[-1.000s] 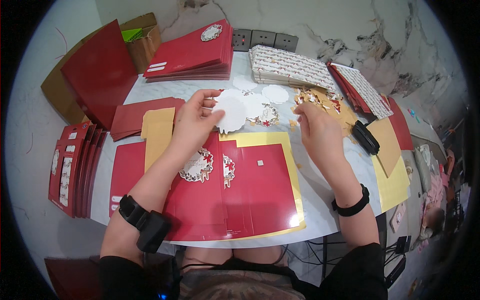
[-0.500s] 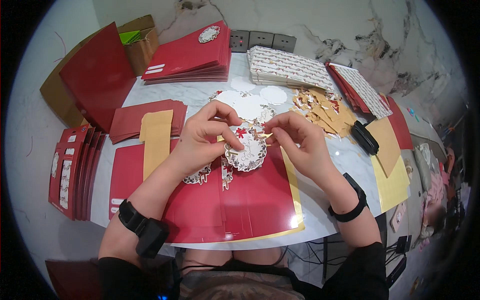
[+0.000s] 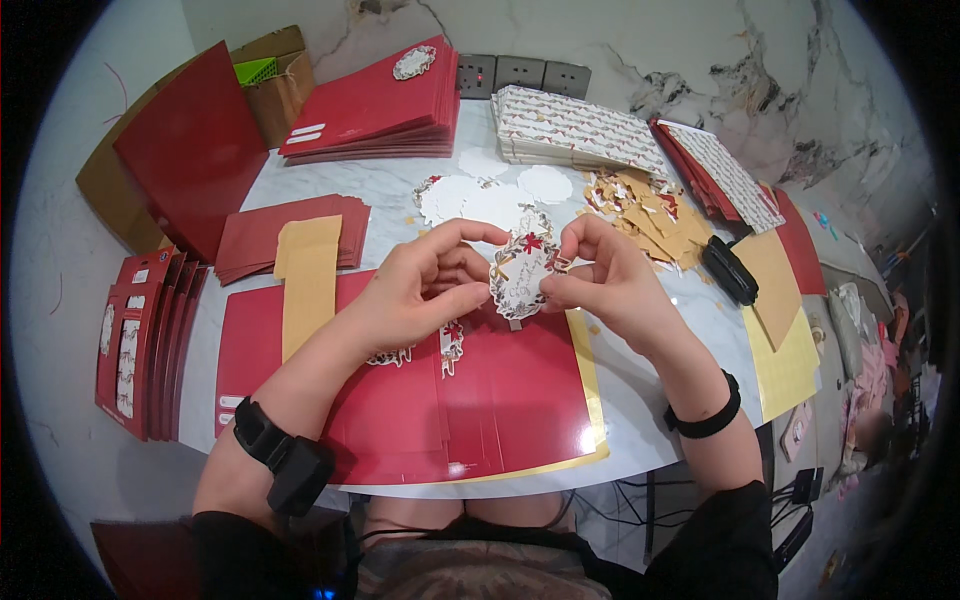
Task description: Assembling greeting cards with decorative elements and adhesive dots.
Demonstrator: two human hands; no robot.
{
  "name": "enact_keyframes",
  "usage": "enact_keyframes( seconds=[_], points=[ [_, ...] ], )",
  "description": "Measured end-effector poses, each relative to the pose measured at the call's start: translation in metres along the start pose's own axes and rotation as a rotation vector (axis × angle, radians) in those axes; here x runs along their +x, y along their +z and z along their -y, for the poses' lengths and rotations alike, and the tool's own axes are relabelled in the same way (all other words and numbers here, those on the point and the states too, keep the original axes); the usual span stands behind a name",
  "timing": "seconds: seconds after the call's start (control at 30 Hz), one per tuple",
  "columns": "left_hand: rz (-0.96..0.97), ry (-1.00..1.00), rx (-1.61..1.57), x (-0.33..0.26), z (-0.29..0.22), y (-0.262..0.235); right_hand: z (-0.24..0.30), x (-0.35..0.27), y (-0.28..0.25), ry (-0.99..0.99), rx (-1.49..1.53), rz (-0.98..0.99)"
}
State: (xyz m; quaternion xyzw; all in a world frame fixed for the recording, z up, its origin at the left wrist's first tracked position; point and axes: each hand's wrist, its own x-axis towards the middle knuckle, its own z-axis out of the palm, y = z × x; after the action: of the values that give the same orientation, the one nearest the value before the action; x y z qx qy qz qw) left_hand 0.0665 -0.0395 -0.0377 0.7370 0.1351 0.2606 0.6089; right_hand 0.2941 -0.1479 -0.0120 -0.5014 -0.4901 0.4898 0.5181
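Note:
Held up between my hands is a white paper tag point(image 3: 517, 277) with a scalloped edge, a printed leafy border and a red bow near its top. My right hand point(image 3: 610, 278) pinches its right edge between thumb and fingers. On the other side, my left hand point(image 3: 425, 278) curls its index finger and thumb against the left edge. Beneath lies a red card folder point(image 3: 500, 400). On it, partly covered by my left forearm, rest another wreath-edged tag point(image 3: 392, 356) and a narrow decorated cut-out point(image 3: 452, 350).
Blank white scalloped pieces point(image 3: 465, 203) lie beyond my hands, beside tan paper scraps point(image 3: 640, 225). A black stapler-like tool point(image 3: 730, 270) sits right. Stacked red folders point(image 3: 370, 110) and patterned white sheets point(image 3: 580, 135) stand at the back. Red packs point(image 3: 145, 345) stand left, near a tan strip point(image 3: 312, 280).
The tag has risen slightly and turned upright, its bow shifting right. My right fingers have moved from a small yellowish bit at its edge to grip the tag; my left fingers have spread more.

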Motion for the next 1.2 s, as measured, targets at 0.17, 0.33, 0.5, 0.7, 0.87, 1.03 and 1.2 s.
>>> enact_keyframes(
  seconds=[0.17, 0.33, 0.5, 0.7, 0.87, 1.03, 1.2],
  points=[
    [-0.051, -0.01, -0.109, 0.001, -0.001, -0.001, -0.009, 0.001, -0.006, 0.04, -0.275, 0.137],
    [-0.069, -0.1, -0.084, 0.004, -0.003, 0.0, 0.005, -0.004, 0.01, -0.222, -0.378, -0.01],
    [-0.032, -0.086, -0.03, 0.0, -0.005, 0.003, 0.006, -0.006, 0.007, -0.308, -0.452, 0.118],
    [-0.004, -0.084, -0.068, 0.003, -0.006, 0.006, 0.002, -0.009, -0.002, 0.174, -0.288, 0.316],
    [0.04, -0.144, -0.017, 0.001, -0.002, 0.007, 0.005, -0.008, -0.009, 0.303, -0.383, 0.383],
    [0.095, 0.168, 0.494, 0.003, 0.008, 0.001, -0.005, -0.003, -0.011, 0.251, -0.448, 0.228],
    [0.16, 0.256, 0.661, 0.004, 0.005, 0.002, -0.007, 0.001, -0.015, 0.305, -0.474, 0.217]
  ],
)
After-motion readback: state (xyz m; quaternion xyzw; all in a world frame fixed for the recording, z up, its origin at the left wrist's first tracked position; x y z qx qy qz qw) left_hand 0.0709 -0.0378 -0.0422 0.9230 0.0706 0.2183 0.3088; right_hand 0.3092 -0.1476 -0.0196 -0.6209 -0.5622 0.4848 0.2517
